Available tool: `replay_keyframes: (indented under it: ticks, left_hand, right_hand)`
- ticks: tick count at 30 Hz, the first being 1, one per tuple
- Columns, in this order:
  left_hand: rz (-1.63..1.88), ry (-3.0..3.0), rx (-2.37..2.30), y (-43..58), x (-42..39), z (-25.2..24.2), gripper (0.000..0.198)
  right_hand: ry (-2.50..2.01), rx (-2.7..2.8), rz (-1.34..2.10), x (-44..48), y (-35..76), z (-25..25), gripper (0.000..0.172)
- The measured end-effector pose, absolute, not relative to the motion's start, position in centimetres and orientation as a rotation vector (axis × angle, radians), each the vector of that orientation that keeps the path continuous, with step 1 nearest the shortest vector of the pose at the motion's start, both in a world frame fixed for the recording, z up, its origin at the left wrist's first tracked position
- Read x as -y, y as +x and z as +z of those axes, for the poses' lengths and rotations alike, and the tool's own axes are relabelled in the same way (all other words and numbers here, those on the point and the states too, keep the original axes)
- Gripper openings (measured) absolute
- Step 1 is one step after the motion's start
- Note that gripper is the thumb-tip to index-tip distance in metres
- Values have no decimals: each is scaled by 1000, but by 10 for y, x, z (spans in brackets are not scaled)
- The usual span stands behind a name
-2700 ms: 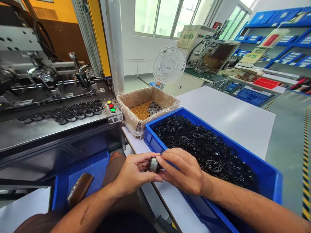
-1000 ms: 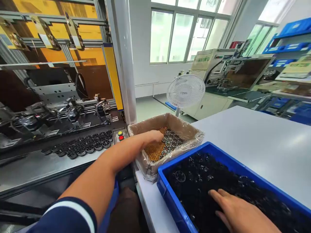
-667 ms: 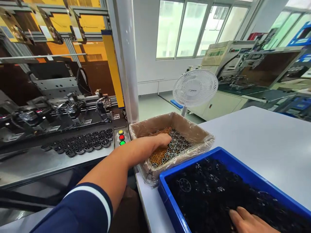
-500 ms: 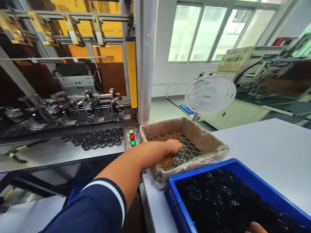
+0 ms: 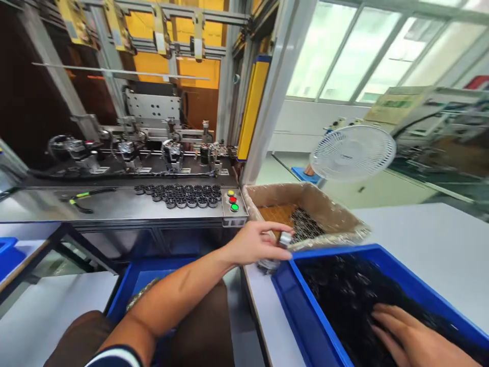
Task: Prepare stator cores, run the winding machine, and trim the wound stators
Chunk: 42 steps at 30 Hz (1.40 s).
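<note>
My left hand (image 5: 260,243) pinches a small silvery metal ring (image 5: 285,238) between thumb and fingers, in front of the plastic-lined carton (image 5: 340,214). Inside the carton, grey metal rings (image 5: 305,224) lie on a brown layer. To its right stands a blue bin (image 5: 311,311) full of loose black plastic parts (image 5: 344,290). Over these parts reaches my right hand (image 5: 412,331), fingers stretched out and fingertips among them. It is slightly blurred, and I see nothing held in it.
Rows of black round parts (image 5: 187,196) sit on the machine's metal ledge beside a box with yellow, red and green buttons (image 5: 233,200). A yellow post (image 5: 254,109) rises behind. A white fan (image 5: 353,153) stands beyond the carton. Below my left arm is another blue bin (image 5: 133,275).
My left hand has come out of the carton, back toward me, with a metal ring in its fingers. More of my right hand shows over the black parts. The view has swung left.
</note>
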<state>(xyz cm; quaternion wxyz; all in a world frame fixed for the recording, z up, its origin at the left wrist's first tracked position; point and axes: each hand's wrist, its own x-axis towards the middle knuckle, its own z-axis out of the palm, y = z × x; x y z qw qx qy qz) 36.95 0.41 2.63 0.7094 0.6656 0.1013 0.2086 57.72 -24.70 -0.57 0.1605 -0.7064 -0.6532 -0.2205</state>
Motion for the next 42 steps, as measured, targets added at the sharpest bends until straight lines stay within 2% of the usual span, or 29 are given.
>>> replay_keyframes:
  ticks: [4, 7, 18, 26, 42]
  left_hand:
    - [458, 1137, -264, 326, 41, -2, 56]
    - [384, 1060, -226, 319, 70, -4, 53]
    - [386, 1033, -91, 317, 108, -8, 48]
    - [436, 1039, -144, 315, 106, -12, 49]
    - [371, 948, -90, 318, 105, -11, 48]
  right_hand:
    - [-1824, 1803, -628, 234, 494, 41, 15]
    - [-1598, 1868, -582, 230, 456, 44, 6]
    - [-1426, 1938, -468, 240, 446, 32, 6]
    - [-1445, 1917, -461, 242, 453, 37, 25]
    - [-1384, 1955, -525, 236, 457, 30, 23]
